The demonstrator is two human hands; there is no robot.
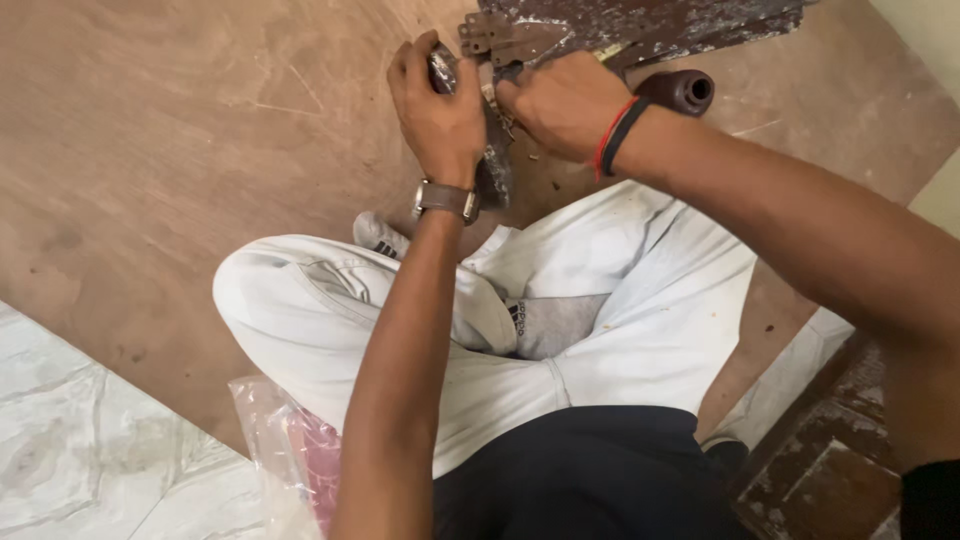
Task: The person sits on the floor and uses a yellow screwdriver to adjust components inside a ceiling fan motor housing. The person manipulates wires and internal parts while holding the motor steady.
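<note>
Left hand clamps the dark, paint-flecked metal strip steady on the brown plywood floor; right hand pinches its upper end.

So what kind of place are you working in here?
Probably an informal workshop floor or a home repair spot: the person sits cross-legged on a plywood sheet, both hands on paint-flecked metal fan blades, with tiled floor alongside.

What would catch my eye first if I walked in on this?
Two hands meet at the top centre: the left hand, above a wristwatch, and the right hand grip a dark, worn metal piece. Behind them lie paint-flecked metal strips on the plywood floor. Below, crossed legs in white trousers.
</note>
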